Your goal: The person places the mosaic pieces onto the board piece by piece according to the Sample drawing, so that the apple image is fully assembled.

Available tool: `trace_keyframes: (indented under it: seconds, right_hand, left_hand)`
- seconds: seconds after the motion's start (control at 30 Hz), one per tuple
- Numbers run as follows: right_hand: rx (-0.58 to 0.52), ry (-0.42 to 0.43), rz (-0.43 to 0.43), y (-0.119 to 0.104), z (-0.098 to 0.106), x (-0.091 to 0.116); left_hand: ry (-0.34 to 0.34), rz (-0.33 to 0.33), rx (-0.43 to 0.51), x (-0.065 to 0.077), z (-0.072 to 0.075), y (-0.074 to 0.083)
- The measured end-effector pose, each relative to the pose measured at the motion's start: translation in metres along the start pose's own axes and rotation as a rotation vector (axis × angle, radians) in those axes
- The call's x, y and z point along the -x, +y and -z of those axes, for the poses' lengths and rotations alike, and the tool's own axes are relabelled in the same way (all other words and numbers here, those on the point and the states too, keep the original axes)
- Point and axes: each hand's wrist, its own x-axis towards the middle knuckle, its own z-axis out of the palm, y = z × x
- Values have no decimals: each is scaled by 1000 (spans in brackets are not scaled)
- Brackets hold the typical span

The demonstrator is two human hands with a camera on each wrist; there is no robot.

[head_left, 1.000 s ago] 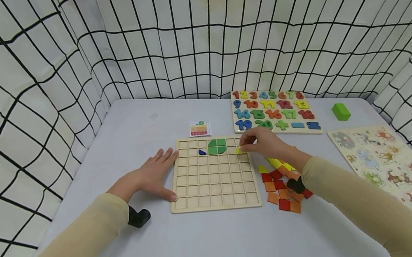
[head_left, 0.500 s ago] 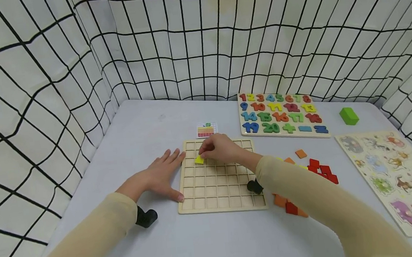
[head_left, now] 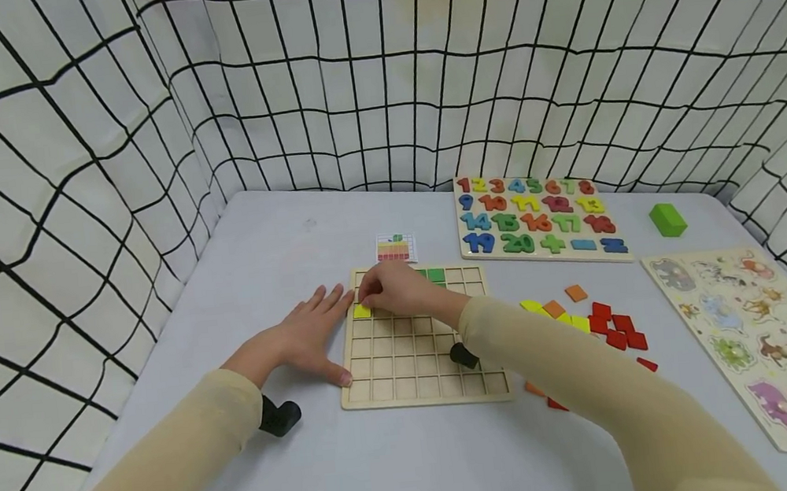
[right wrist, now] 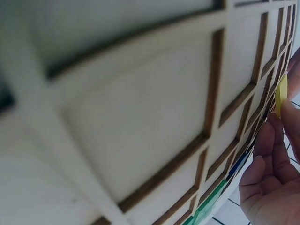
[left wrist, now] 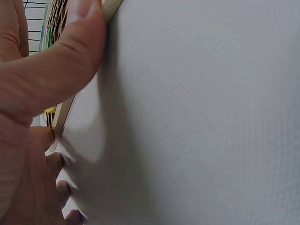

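A wooden grid board lies on the white table. My left hand rests at its left side, fingers spread, with the fingertips and thumb right at the edge. My right hand reaches over the upper part and pinches a yellow square tile at the far-left column, second row from the top. In the right wrist view the tile stands tilted between thumb and finger. Green pieces sit in the upper cells, partly covered by the right hand. A blue piece shows in the right wrist view.
Loose red tiles, yellow tiles and orange tiles lie right of the board, partly behind the right forearm. A pattern card, number puzzle, green block and animal puzzle stand around. Black netting surrounds the table.
My right hand has carried the yellow tile leftward across the board, from its upper right side to the far-left column. The left hand stays at the board's edge. The head view has shifted slightly.
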Motion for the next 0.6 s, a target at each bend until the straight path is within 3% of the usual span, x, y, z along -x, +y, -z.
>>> trace_keyframes:
  seconds: [0.23, 0.6]
  right_hand:
    - [52, -32, 12, -2, 0, -1]
    - [109, 12, 31, -2, 11, 14]
  left_hand:
    - [-8, 10, -9, 0, 0, 0]
    - [3, 0, -11, -1, -1, -1]
